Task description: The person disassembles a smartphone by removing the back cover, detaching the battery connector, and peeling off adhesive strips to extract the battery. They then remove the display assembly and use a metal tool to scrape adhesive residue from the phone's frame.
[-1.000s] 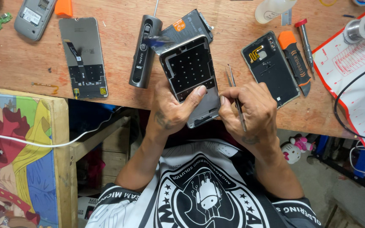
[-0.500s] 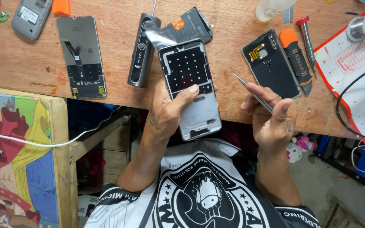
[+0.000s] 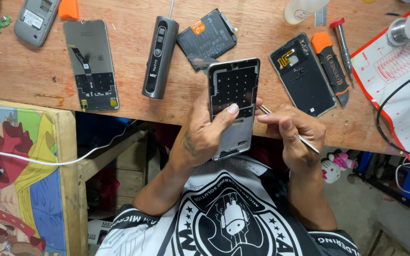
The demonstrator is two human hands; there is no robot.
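My left hand (image 3: 205,132) grips a grey phone middle frame (image 3: 233,90), holding it upright at the near edge of the wooden workbench (image 3: 134,102), thumb pressed across its dark perforated inner face. My right hand (image 3: 293,132) holds thin metal tweezers (image 3: 304,141), whose tip touches the frame's right edge. A black phone battery (image 3: 208,34) lies just beyond the frame. A black back cover (image 3: 302,76) lies to the right of the frame.
A phone screen panel (image 3: 91,64) with flex cable lies face down at left, beside a dark slim handheld device (image 3: 160,57). An orange-black utility knife (image 3: 330,68), a screwdriver (image 3: 343,45) and a red-edged white mat (image 3: 399,71) with black cable sit right. A colourful painted board (image 3: 22,180) is lower left.
My right hand swung out to the right, then came back so the tweezers meet the frame's right edge. The frame shifted slightly up and right in my left hand.
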